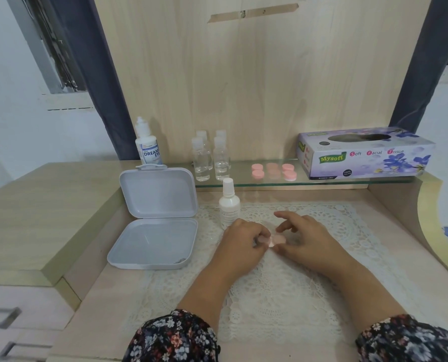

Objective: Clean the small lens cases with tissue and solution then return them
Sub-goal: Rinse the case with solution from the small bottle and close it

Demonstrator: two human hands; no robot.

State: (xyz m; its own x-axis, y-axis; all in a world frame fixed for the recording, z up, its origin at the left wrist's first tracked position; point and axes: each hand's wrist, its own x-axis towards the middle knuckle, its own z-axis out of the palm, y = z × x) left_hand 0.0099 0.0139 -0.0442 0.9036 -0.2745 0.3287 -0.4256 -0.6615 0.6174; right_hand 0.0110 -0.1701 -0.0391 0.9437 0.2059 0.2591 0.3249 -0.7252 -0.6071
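A pale wood bench [92, 291] carried a white lace mat [283, 288] against a wood panel. On the mat, both hands, left [240, 246] and right [305, 237], pinched one small, round pink lens case [277, 239], just right of the white spray bottle [229, 205].

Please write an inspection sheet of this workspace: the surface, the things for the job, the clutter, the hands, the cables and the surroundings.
Surface: wooden desk with a white lace mat under the hands.
Job's things: six pink lens cases on the glass shelf; one pink case between both hands; tissue box; white spray bottle; lens solution bottle.
Clutter: open grey box, four clear small bottles.
Hands: left hand and right hand both pinch the pink case.
Cables: nothing seen.
Surroundings: wooden back panel, dark curtains, drawers at left.
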